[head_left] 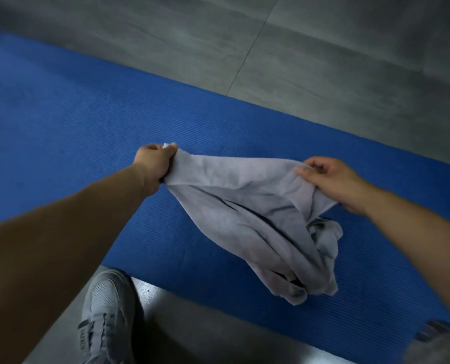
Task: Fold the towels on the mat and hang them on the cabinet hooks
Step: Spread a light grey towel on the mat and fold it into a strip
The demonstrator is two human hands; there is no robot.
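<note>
A light grey towel hangs bunched between my two hands above the blue ribbed mat. My left hand grips one upper corner of it in a closed fist. My right hand pinches the opposite upper edge between thumb and curled fingers. The towel's top edge stretches between the hands, and its lower part sags in crumpled folds down to the mat near the front edge. No cabinet or hooks are in view.
Grey tiled floor lies beyond the mat and along its near side. My grey sneaker stands on the floor just off the mat's near edge. A dark shoe tip shows at the bottom right.
</note>
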